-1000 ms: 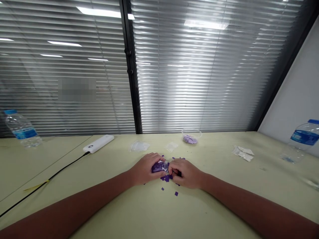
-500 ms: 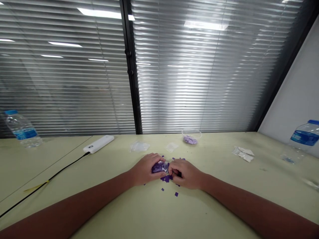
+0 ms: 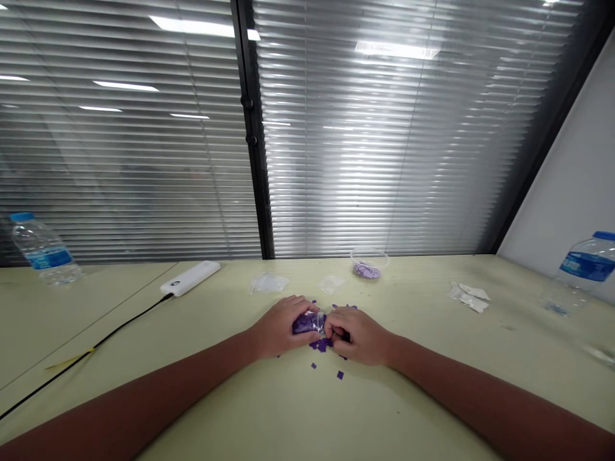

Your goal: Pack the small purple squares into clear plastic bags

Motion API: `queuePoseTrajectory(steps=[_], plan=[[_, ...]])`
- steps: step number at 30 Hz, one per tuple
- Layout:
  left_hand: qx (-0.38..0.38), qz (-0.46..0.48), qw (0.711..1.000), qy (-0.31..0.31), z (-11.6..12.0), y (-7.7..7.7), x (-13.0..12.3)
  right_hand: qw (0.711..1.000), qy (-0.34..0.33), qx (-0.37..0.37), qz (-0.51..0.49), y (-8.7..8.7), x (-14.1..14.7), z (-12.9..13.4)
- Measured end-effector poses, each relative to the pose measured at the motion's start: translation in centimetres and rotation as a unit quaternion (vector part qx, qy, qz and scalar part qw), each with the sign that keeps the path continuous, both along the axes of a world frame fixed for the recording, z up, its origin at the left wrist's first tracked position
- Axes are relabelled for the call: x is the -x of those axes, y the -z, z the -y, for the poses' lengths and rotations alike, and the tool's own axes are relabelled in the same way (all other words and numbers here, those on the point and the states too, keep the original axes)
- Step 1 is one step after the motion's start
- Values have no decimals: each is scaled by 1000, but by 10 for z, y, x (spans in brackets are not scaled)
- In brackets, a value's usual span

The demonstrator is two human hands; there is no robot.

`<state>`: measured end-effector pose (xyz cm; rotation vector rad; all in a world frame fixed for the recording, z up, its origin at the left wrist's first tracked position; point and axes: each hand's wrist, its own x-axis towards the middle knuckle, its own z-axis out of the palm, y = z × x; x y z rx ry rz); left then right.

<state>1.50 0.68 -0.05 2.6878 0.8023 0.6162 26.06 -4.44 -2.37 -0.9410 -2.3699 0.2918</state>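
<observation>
From the head view, we look down on both bare hands meeting near the middle of the pale green surface [image 3: 408,410]. Our left hand [image 3: 278,328] is closed around a transparent plastic bag [image 3: 307,323] packed with purple squares. Our right hand [image 3: 358,334] has its grip shut on the bag's other end, pinching the film, though its fingers hide exactly how the bag is held there.

As things lie, a dense purple mass sits inside the bag, while loose purple squares [image 3: 321,344] lie outside it, around and just in front of the hands. Farther off stands a small transparent bowl [image 3: 369,257] holding a lilac heap [image 3: 365,271], with two flat plastic bags [image 3: 269,283] near it. To the right lie white paper packets [image 3: 469,297] and a water bottle [image 3: 581,272]. To the left are a second water bottle [image 3: 43,248] and a white power bank [image 3: 189,278] with a black cable [image 3: 96,346].
</observation>
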Motion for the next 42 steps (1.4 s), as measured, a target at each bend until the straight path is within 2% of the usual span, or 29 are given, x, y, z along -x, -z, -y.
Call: queuePoseTrajectory(steps=[42], plan=[[-4,-5,1000,1,-1,0,0,1000,-3,1,-5,-2,0,0]])
